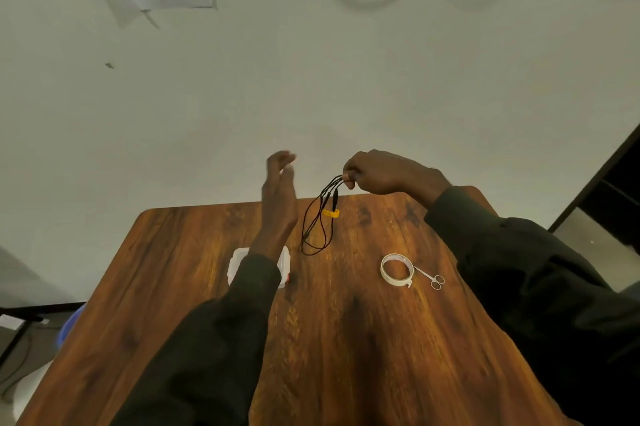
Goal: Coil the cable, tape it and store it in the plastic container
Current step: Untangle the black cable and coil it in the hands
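R hand [381, 172] grip pinches cable [320, 221] loops; L hand [278, 193] open, empty, blurred; risk: loose loops may slip & uncoil w/o support.

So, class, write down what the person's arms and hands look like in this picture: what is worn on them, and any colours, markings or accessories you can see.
Both arms wear long, loose, dark sleeves, almost black with a greenish tinge, in a soft creased fabric. The left sleeve and the right sleeve each end at the wrist with a plain cuff. The left hand and right hand are bare: no gloves, rings, watch or markings show. The left hand is slightly blurred.
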